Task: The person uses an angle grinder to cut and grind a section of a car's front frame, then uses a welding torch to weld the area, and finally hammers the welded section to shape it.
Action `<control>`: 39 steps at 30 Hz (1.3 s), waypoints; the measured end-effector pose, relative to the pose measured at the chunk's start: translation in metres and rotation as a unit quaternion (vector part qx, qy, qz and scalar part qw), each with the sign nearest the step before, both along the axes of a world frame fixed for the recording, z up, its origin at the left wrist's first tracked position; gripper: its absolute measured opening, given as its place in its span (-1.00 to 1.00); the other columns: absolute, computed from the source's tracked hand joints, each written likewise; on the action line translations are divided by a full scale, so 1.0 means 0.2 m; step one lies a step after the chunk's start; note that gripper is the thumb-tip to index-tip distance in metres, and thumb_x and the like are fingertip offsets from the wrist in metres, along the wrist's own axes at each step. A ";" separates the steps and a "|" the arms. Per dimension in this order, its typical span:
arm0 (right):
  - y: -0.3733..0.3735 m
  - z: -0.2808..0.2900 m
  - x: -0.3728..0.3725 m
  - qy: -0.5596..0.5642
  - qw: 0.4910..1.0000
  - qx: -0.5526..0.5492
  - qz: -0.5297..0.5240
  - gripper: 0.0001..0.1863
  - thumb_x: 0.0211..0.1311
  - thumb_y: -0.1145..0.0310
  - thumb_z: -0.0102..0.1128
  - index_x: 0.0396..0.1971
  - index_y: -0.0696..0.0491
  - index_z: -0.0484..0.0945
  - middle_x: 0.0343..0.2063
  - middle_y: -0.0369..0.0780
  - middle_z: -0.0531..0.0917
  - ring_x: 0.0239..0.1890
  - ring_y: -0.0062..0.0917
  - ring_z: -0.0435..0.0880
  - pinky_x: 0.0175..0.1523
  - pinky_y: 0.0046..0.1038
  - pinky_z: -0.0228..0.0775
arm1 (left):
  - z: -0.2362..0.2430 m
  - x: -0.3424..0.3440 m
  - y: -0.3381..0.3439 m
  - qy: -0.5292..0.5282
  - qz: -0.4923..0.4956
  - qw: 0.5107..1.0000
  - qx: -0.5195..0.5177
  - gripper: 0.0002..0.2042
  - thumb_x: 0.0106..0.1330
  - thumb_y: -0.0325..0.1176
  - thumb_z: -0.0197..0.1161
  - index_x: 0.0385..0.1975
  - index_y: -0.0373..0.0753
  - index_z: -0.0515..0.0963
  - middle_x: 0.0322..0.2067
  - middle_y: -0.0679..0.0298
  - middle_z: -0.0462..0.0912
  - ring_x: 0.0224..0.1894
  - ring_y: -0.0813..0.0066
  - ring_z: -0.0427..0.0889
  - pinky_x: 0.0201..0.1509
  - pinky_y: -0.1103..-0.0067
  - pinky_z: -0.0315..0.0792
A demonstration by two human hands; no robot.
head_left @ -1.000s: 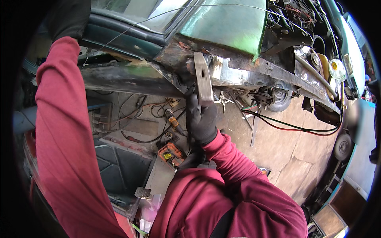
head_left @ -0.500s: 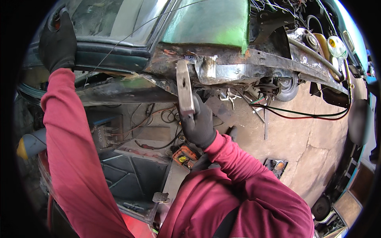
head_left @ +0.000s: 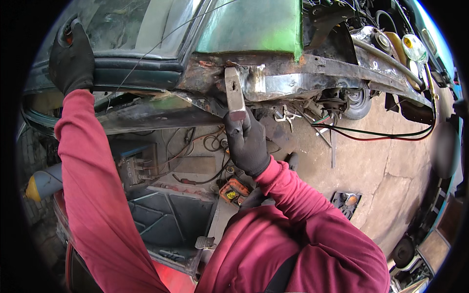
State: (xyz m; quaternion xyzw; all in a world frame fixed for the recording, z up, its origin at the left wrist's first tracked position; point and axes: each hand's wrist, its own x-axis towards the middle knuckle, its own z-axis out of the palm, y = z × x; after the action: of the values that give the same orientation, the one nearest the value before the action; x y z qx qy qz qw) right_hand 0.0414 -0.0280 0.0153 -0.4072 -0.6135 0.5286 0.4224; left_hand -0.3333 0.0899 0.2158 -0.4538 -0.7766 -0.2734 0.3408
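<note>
My right hand (head_left: 249, 146), in a black glove, is wrapped around a hammer (head_left: 235, 95), its handle mostly hidden behind the fist. The worn steel head stands at the rusty, bare-metal corner of a car body (head_left: 281, 87), by the base of the windscreen pillar; whether it touches cannot be made out. Far to the left, my gloved left hand (head_left: 72, 61) is closed at the dark window frame, beside the glass. A dark rounded thing with an orange-red patch (head_left: 67, 35) shows at its fingers; its kind is unclear.
A green panel (head_left: 251, 29) adjoins the pillar, and a thin wire (head_left: 146, 53) crosses the glass. Below lie cables (head_left: 195, 180), an orange toolbox (head_left: 234, 189) and a dark door-like panel (head_left: 171, 219). Red and green hoses (head_left: 381, 136) hang at the right; a grey cylinder (head_left: 46, 183) lies left.
The hammer head has shifted slightly right and up against the metal corner, still in my right hand. My left hand stays at the window frame. The whole view has moved a little.
</note>
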 end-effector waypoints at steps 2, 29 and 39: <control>0.00 0.00 0.00 0.017 0.997 0.078 -0.022 -0.73 0.59 0.19 0.13 -0.07 0.13 0.55 -0.34 0.04 0.64 -0.31 0.10 0.67 -0.21 -0.10 0.50 | 0.00 0.00 0.00 -0.009 0.005 1.000 0.005 -0.44 0.45 0.29 0.07 0.25 0.17 0.73 0.18 0.12 0.77 0.28 0.04 0.69 0.40 0.17 0.45; 0.00 0.01 0.01 0.032 0.991 0.128 -0.005 -0.67 0.64 0.11 0.14 -0.12 0.13 0.52 -0.49 -0.01 0.60 -0.40 0.08 0.66 -0.28 -0.14 0.47 | 0.00 0.03 0.00 -0.001 -0.014 1.000 0.018 -0.49 0.49 0.23 0.10 0.22 0.15 0.74 0.13 0.19 0.81 0.22 0.06 0.74 0.35 0.23 0.51; 0.00 0.06 -0.05 0.012 1.000 -0.007 0.000 -0.62 0.67 0.06 0.09 -0.12 0.13 0.53 -0.49 -0.08 0.53 -0.49 -0.23 0.53 -0.29 -0.25 0.42 | 0.01 0.10 -0.01 -0.018 -0.019 1.000 0.009 -0.54 0.52 0.13 0.12 0.22 0.11 0.75 0.13 0.18 0.81 0.21 0.08 0.74 0.33 0.26 0.52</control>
State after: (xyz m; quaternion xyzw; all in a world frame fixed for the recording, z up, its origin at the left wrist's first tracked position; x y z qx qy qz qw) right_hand 0.0314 -0.0281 0.0283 -0.4035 -0.6045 0.5380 0.4271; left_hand -0.3128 0.0881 0.2182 -0.4606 -0.7715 -0.2943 0.3256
